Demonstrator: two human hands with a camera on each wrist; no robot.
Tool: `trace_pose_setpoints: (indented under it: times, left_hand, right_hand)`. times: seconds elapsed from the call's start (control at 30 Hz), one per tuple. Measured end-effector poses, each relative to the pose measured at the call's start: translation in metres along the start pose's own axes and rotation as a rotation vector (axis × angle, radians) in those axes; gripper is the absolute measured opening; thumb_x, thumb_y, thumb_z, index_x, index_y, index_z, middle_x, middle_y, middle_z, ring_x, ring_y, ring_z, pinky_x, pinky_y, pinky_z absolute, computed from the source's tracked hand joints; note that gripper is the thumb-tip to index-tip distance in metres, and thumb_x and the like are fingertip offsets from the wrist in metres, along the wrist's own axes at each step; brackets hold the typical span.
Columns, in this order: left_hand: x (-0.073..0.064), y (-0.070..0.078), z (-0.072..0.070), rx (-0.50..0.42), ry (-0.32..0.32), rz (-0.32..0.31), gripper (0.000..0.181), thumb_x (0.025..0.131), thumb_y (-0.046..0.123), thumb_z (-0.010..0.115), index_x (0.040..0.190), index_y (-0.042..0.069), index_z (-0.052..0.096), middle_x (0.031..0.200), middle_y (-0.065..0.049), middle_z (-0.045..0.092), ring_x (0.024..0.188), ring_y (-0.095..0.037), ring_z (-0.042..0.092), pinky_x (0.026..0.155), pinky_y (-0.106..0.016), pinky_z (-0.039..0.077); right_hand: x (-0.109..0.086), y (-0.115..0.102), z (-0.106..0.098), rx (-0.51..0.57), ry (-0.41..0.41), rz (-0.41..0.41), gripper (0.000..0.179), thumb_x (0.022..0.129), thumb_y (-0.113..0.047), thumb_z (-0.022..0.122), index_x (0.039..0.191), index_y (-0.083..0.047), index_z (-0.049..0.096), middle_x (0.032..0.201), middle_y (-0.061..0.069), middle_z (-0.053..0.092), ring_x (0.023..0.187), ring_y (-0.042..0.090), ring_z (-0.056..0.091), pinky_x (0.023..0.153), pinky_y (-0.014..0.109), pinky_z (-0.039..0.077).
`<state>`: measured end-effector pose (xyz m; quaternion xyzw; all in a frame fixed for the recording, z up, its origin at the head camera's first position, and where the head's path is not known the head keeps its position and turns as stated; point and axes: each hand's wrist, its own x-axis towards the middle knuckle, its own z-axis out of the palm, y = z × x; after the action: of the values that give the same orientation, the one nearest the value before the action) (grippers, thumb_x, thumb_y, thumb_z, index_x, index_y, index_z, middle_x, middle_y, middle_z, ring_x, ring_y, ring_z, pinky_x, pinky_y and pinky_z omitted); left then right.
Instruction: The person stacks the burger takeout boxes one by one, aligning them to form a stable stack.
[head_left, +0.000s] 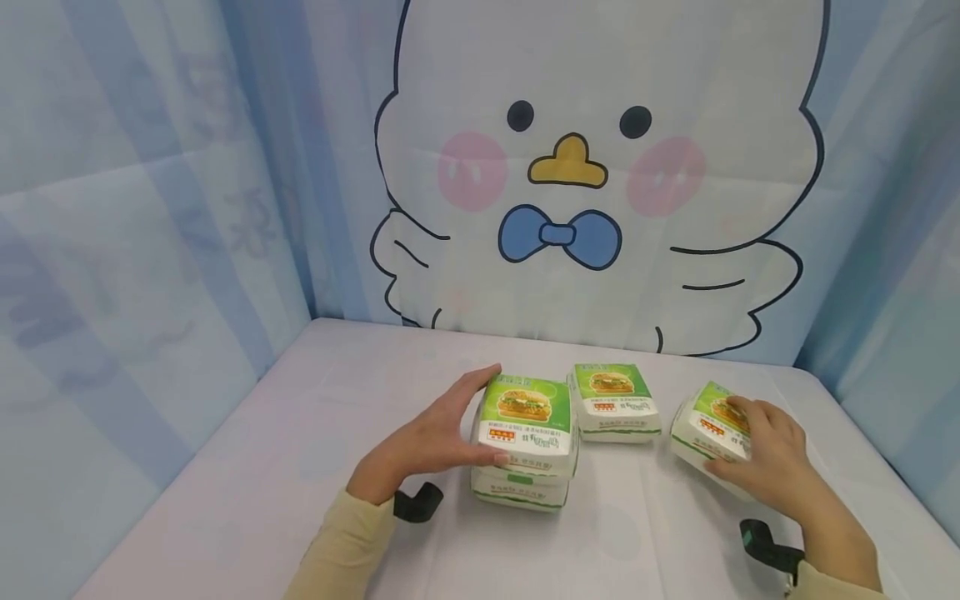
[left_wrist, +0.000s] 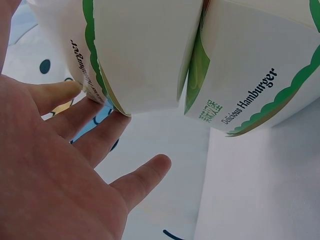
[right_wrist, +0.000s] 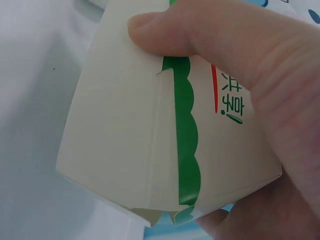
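Two green-and-white hamburger boxes are stacked near the middle of the table. My left hand (head_left: 438,437) grips the upper hamburger box (head_left: 527,427), thumb at its near side and fingers reaching round its far side. The lower hamburger box (head_left: 519,490) is largely covered by it; its printed side (left_wrist: 250,95) shows in the left wrist view, a narrow gap between the two. To the right, my right hand (head_left: 776,454) holds another hamburger box (head_left: 705,433), which is tilted. The right wrist view shows the thumb (right_wrist: 160,32) across that box's side (right_wrist: 120,115).
A further hamburger box (head_left: 617,421) stands between the two hands, just behind and right of the stack. The pale table (head_left: 360,367) meets a cloth backdrop (head_left: 562,292) with a cartoon bird, and blue cloth (head_left: 150,250) walls the left side.
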<state>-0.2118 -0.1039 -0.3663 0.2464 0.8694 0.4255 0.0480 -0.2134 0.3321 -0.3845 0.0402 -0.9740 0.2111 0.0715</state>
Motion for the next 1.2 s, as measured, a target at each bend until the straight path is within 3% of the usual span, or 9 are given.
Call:
trace_pose_setpoints:
  times: [0.43, 0.93, 1.2]
  left_hand:
    - [0.001, 0.000, -0.001, 0.012, 0.000, -0.010, 0.111, 0.073, 0.053, 0.084, 0.158, 0.034, 0.016, 0.164, 0.011, 0.019, 0.152, -0.017, 0.022, 0.119, -0.056, 0.029]
    - [0.001, 0.001, -0.001, 0.019, 0.004, -0.005, 0.112, 0.073, 0.050, 0.085, 0.159, 0.027, 0.017, 0.164, 0.008, 0.021, 0.151, -0.018, 0.023, 0.119, -0.055, 0.030]
    - [0.000, 0.003, 0.000, 0.025, 0.005, -0.010, 0.110, 0.073, 0.050, 0.085, 0.158, 0.031, 0.018, 0.164, 0.007, 0.021, 0.151, -0.019, 0.024, 0.118, -0.056, 0.030]
  right_hand:
    - [-0.003, -0.015, -0.008, 0.023, 0.099, -0.089, 0.099, 0.073, -0.023, 0.084, 0.149, 0.003, 0.027, 0.144, 0.042, 0.022, 0.130, 0.062, 0.015, 0.097, 0.078, 0.018]
    - [-0.006, -0.039, -0.015, 0.043, 0.121, -0.137, 0.099, 0.074, -0.023, 0.084, 0.153, -0.003, 0.027, 0.150, 0.036, 0.023, 0.133, 0.058, 0.017, 0.092, 0.080, 0.026]
    - [-0.009, -0.059, -0.019, 0.076, 0.154, -0.210, 0.098, 0.072, -0.020, 0.084, 0.152, -0.006, 0.030, 0.153, 0.031, 0.024, 0.134, 0.055, 0.019, 0.089, 0.076, 0.029]
